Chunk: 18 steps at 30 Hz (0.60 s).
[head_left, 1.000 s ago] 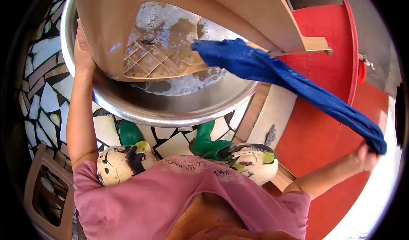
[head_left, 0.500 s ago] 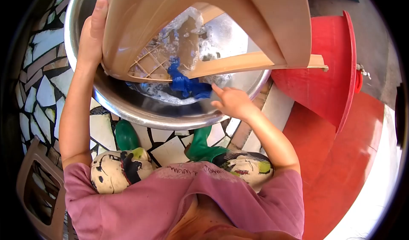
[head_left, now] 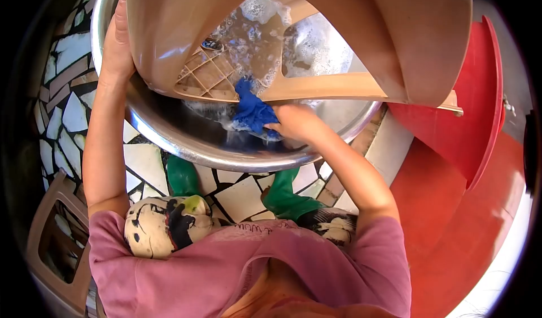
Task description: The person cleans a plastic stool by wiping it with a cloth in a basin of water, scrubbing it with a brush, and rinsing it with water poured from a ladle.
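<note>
A brown plastic chair (head_left: 169,36) rests tilted in a large metal basin (head_left: 237,161) of foamy water (head_left: 257,41). At its left edge, my left hand (head_left: 117,53) is closed on the plastic, thumb side up along the rim. My right hand (head_left: 296,121) is closed on a wet blue cloth (head_left: 252,112), which lies bunched against the chair's lower edge. Part of this hand's fingers is hidden by the cloth and chair. Through the chair's opening, a ribbed lattice (head_left: 206,75) shows just above the cloth.
A red plastic tub (head_left: 451,115) with a tap-like fitting stands at the right. Another brown plastic chair (head_left: 42,244) is at the lower left. My knees and green boots (head_left: 182,177) are close to the basin on the broken-tile floor (head_left: 144,163). Red flooring (head_left: 446,222) lies right.
My right hand has moved in from the cloth's right end and closed on it, bunching it up. The chair has turned slightly, and the whole view has shifted a little.
</note>
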{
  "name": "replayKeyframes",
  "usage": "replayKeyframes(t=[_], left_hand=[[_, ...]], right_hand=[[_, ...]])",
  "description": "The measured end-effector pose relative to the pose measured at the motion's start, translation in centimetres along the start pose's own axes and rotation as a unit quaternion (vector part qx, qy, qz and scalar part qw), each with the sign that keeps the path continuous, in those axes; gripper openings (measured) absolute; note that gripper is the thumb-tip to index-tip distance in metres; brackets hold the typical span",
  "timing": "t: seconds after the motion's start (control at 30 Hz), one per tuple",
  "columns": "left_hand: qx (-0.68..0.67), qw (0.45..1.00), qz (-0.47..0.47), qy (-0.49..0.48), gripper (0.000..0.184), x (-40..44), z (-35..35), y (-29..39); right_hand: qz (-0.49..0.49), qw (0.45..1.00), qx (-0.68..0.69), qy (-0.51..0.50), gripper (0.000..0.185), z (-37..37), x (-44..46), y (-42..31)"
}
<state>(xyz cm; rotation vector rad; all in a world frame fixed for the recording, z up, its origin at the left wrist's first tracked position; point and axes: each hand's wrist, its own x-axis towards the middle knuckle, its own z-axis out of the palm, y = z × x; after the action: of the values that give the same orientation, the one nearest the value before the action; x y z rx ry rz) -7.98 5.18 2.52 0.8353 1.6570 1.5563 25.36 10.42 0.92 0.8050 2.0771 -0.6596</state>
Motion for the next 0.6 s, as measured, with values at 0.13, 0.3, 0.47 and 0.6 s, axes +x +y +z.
replayKeyframes(t=[0.13,0.3,0.47,0.6], left_hand=[[-0.02,1.0,-0.007,-0.006,0.078,0.2,-0.4,-0.7],[-0.074,0.997,-0.018,-0.025,0.078,0.4,-0.9,-2.2],[-0.095,0.995,-0.022,-0.01,0.079,0.9,-0.6,-3.3],[-0.096,0.994,-0.032,-0.033,0.08,0.2,0.4,-2.3]], right_hand=[[-0.022,0.996,-0.055,0.073,0.055,-4.9,-6.0,-3.3],[-0.061,0.967,0.081,0.233,0.064,-6.9,-7.7,-4.7],[-0.058,0.932,0.074,0.35,0.061,-9.7,-6.6,-5.9],[-0.13,0.877,0.068,0.458,0.043,-8.8,-3.3,-5.3]])
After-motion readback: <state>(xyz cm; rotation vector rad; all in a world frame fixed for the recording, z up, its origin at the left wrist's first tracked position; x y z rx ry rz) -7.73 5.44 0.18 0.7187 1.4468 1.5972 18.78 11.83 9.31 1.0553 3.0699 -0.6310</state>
